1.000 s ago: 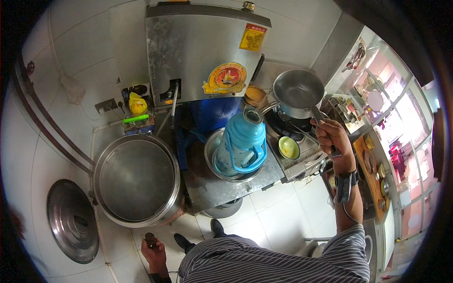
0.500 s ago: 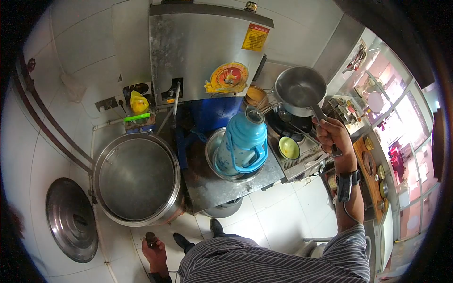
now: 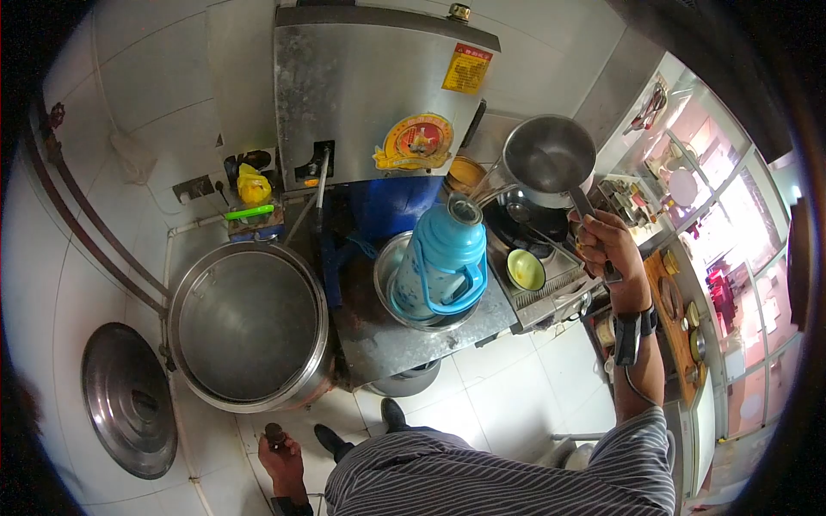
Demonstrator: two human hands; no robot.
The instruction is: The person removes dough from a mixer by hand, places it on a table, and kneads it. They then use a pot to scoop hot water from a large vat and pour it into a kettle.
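Note:
My right hand [image 3: 605, 243] is closed around the long handle of a grey metal saucepan [image 3: 549, 157], raised beside the stove. A pale streak, apparently liquid, runs from the pan's left side towards the mouth of a light blue thermos flask [image 3: 446, 258]. The flask stands uncapped in a metal basin [image 3: 391, 258] on the metal worktop. Low at the left, my left hand [image 3: 282, 460] grips a small brown stopper [image 3: 274, 433]. A large round pot [image 3: 249, 322] of hazy-looking liquid stands beyond that hand.
A metal lid [image 3: 131, 400] leans against the left wall. On the stove, a yellow-green bowl [image 3: 526, 270] sits near a black wok [image 3: 508, 225] with a ladle. Behind the flask is a blue bucket [image 3: 387, 206]. A dark container [image 3: 409, 378] stands under the worktop.
The saucepan has shifted very slightly up. My left hand with the stopper and the thermos flask look the same.

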